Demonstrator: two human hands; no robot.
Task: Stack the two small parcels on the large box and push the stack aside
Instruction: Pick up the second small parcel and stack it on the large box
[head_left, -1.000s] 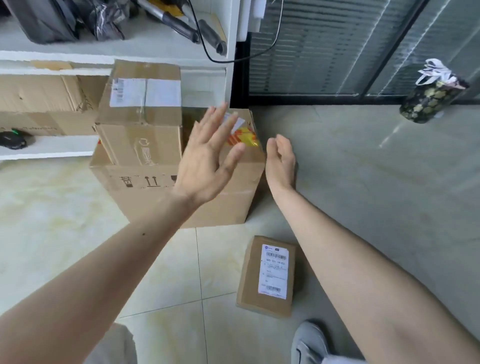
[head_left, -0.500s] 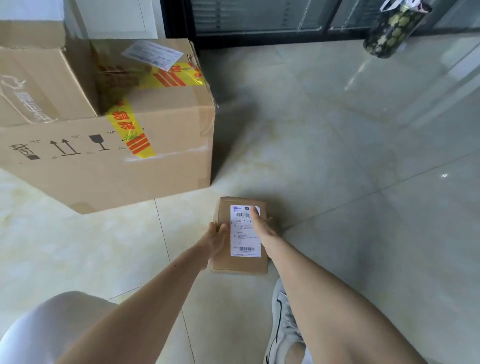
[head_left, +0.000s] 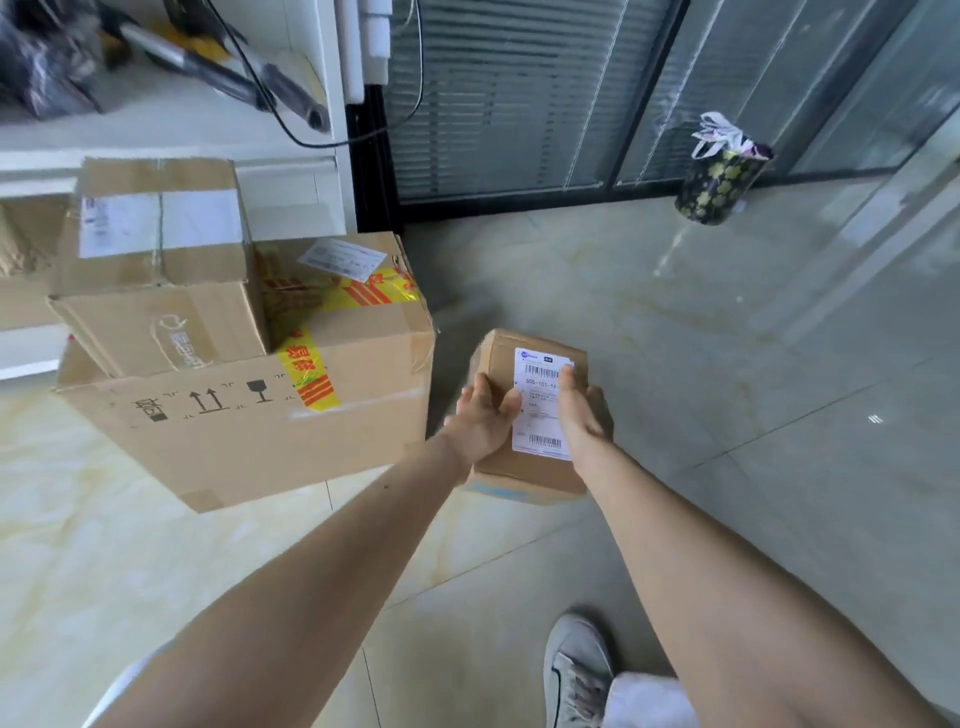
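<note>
Gripping the labelled parcel (head_left: 535, 415) with both hands (head_left: 485, 421) (head_left: 579, 415), fingers closed around it, we should keep it level toward the large box (head_left: 249, 415), centre-left of frame.

I'm crouched in what looks like an office or storeroom corner used for parcels. Under my feet is a glossy pale tiled floor (head_left: 727, 364); ahead stand dark-framed glass partitions with slatted blinds (head_left: 498, 93). A white shelf unit (head_left: 171, 130) carries tools and a black cable, and taped brown cardboard shipping cartons (head_left: 249, 415) sit against it.
</note>
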